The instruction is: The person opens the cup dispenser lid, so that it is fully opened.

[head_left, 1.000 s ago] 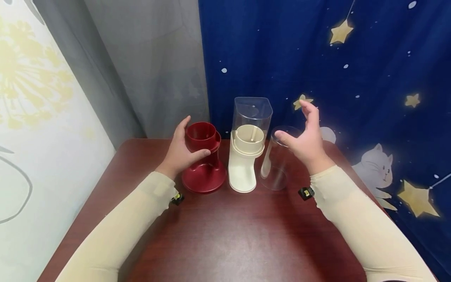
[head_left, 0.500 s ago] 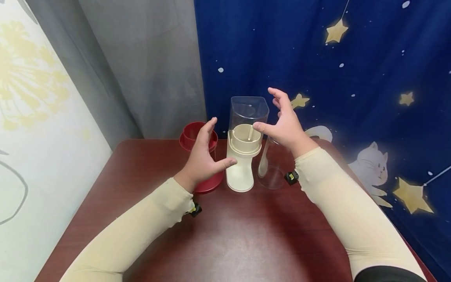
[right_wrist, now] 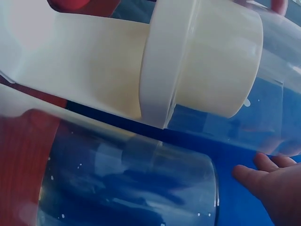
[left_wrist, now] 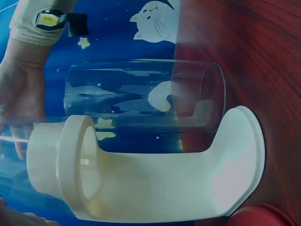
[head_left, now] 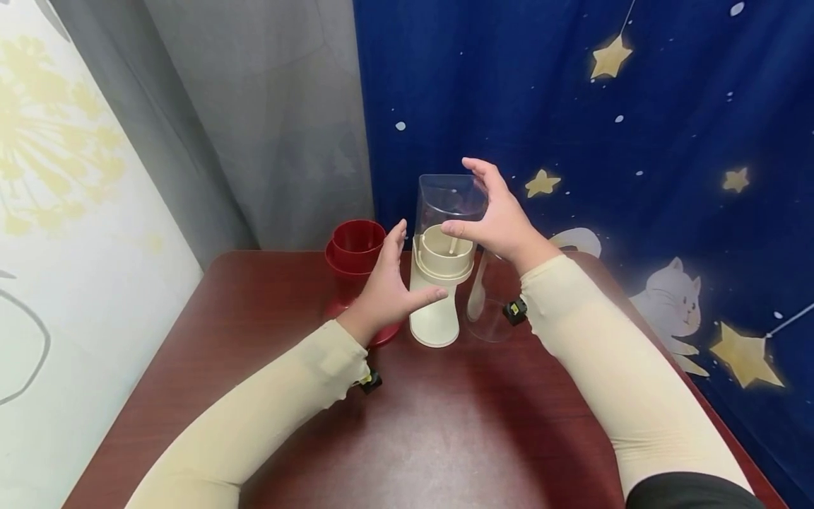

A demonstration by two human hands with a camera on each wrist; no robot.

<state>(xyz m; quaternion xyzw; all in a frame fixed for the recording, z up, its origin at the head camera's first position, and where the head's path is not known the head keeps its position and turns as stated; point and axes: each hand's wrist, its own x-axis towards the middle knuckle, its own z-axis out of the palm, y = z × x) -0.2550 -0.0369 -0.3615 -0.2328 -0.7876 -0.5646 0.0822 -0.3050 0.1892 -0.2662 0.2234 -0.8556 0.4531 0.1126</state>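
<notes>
left hand point(head_left: 384, 286) fingers straight and spread, thumb toward the cream stand point(head_left: 437, 293), contact unclear | right hand point(head_left: 499, 219) spread around the clear hopper point(head_left: 448, 201) atop that stand, touch unclear | stand upright on the table point(head_left: 445, 424), between red stand point(head_left: 356, 258) and clear cylinder point(head_left: 486, 307)

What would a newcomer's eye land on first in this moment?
The cream dispenser base with its clear hopper on top stands at the middle of the dark red table, flanked by both hands: the left hand at its stem, the right hand at the hopper. A red base stands to its left, a clear cylinder to its right.
</notes>
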